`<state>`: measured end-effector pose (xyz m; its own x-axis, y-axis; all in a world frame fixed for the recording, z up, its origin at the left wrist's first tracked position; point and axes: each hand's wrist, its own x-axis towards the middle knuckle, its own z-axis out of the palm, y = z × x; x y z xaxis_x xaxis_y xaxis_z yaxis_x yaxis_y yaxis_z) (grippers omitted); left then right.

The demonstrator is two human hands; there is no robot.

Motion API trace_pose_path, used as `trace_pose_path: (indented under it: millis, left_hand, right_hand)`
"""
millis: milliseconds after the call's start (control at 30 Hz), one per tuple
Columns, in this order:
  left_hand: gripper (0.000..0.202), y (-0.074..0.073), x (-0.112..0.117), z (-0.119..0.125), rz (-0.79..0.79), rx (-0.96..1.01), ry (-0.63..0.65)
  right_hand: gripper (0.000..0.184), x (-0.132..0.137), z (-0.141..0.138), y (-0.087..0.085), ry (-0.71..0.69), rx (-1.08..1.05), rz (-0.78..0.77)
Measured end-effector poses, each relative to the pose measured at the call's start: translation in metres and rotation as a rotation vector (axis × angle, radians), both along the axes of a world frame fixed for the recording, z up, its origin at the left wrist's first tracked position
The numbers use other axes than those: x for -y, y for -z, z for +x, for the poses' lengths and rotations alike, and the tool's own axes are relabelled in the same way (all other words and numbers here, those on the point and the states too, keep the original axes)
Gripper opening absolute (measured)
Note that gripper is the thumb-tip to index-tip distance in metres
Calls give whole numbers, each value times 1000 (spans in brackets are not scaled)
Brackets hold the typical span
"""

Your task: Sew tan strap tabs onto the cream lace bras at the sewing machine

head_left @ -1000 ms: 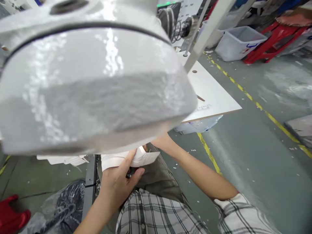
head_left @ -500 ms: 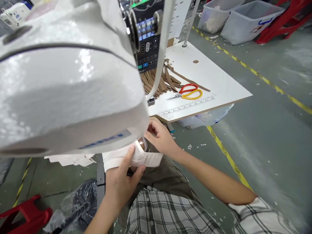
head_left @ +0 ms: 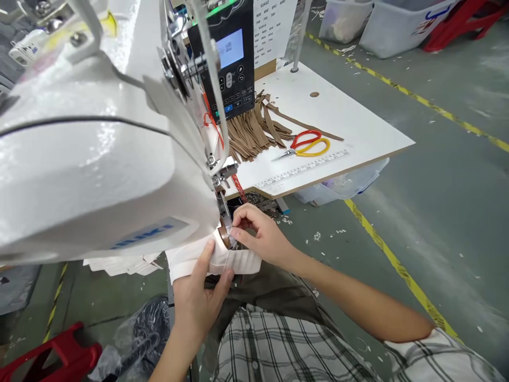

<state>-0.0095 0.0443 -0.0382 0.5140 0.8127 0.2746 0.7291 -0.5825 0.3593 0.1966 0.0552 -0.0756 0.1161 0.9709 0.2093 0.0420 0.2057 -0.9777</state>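
A folded piece of white fabric [head_left: 240, 261] lies around the narrow sewing arm, below the head of a white sewing machine [head_left: 91, 180]. My left hand [head_left: 199, 297] grips its near side, forefinger on top and thumb at the lower edge. Just right of the needle area, my right hand [head_left: 262, 233] has thumb and forefinger pinched together by the presser foot [head_left: 225, 233]. Whatever sits between those fingertips, perhaps thread, is too small to make out. The machine head partly covers the fabric's far side.
On the white table [head_left: 366, 132] lie scissors [head_left: 306, 144] with red and yellow handles, brown fabric strips [head_left: 250, 132] and a printed ruler scale. A control panel [head_left: 226, 63] stands behind. White pieces [head_left: 123, 265] hang left; a red stool [head_left: 67, 353] is lower left.
The view has shifted, so the needle area and control panel show more fully. My right hand sits slightly lower by the presser foot; my left hand keeps its grip on the fabric.
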Motion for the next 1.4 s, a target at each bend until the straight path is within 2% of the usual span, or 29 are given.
trace_pose_path:
  millis: [100, 267, 333, 433, 567, 633, 700, 800, 867, 933, 1000, 1033, 1100, 1167, 1233, 1300, 1400]
  left_hand:
    - [53, 1, 1, 1, 1, -15, -24]
    - [84, 4, 2, 4, 121, -87, -146]
    - [89, 5, 8, 4, 106, -79, -153]
    - [92, 11, 27, 6, 43, -27, -86]
    - [93, 22, 65, 13, -11, 33, 62]
    - [90, 25, 79, 16, -97, 79, 99]
    - [85, 25, 85, 15, -246, 158, 117]
    - [63, 20, 81, 7, -462, 243, 132]
    - [44, 14, 72, -1, -458, 252, 102]
    - [32, 7, 63, -7, -362, 264, 59]
    - [34, -2, 54, -11, -264, 307, 87]
    - [38, -6, 50, -11, -229, 331, 144]
    - [54, -13, 43, -10, -200, 333, 314]
    - [65, -17, 36, -7, -215, 252, 466]
    - [63, -17, 31, -5, -231, 144, 517]
    - [43, -12, 28, -7, -228, 119, 489]
    - [18, -2, 27, -12, -120, 200, 505]
  right_hand:
    - [14, 1, 2, -2, -6, 14, -1]
    - [27, 12, 4, -13, 4, 113, -28]
    - [33, 22, 2, -16, 30, 195, -58]
    - [36, 41, -9, -13, 41, 196, -118]
    - [25, 61, -24, -1, -33, -44, -247]
    - [24, 67, -25, 3, -28, -111, -255]
    - [29, 71, -21, 2, -22, -134, -232]
    - [28, 77, -10, -3, -79, -141, -255]
    - [28, 79, -5, -7, -130, -108, -285]
    - [27, 82, -1, -11, -179, -58, -294]
    - [25, 83, 0, -15, -228, -5, -273]
    - [24, 84, 0, -17, -252, 28, -257]
    - [26, 85, -1, -23, -300, 114, -219]
    - [30, 86, -1, -27, -350, 214, -177]
    - [31, 88, -2, -29, -392, 328, -127]
    - [28, 90, -3, -28, -402, 471, -43]
    - [17, 95, -7, -22, -292, 667, 158]
